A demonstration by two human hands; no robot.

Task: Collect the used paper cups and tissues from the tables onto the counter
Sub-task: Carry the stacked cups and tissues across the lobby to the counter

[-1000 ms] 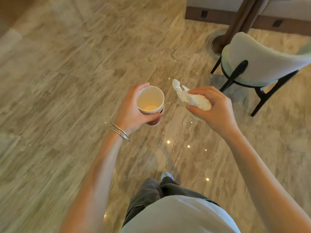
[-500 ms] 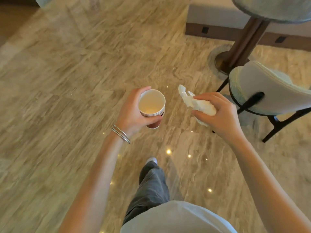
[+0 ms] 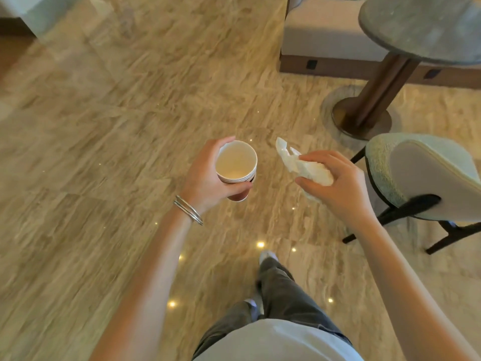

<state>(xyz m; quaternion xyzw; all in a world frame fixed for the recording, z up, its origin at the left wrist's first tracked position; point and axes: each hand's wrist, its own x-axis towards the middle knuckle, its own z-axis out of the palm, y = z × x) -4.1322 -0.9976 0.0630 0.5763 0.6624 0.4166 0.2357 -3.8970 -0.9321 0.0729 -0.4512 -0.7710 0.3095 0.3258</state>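
— What are you holding?

— My left hand [image 3: 208,178] wraps a nested stack of round paper cups [image 3: 237,168], cream inside, reddish-brown outside, upright; grip closed around their wall, thin silver bangles [image 3: 188,210] on that wrist. My right hand [image 3: 335,183] pinches a crumpled white tissue [image 3: 303,165], one corner sticking up.

— And around you?

— Both are above a glossy, veined beige stone floor [image 3: 104,152]. To my right are a round grey stone tabletop [image 3: 421,27] and a pale padded chair [image 3: 426,178] with dark legs.

We have open floor [image 3: 109,142] ahead and to our left. On the right a chair [image 3: 426,178] stands close beside us, with a round table [image 3: 421,27] farther back blocking that side.
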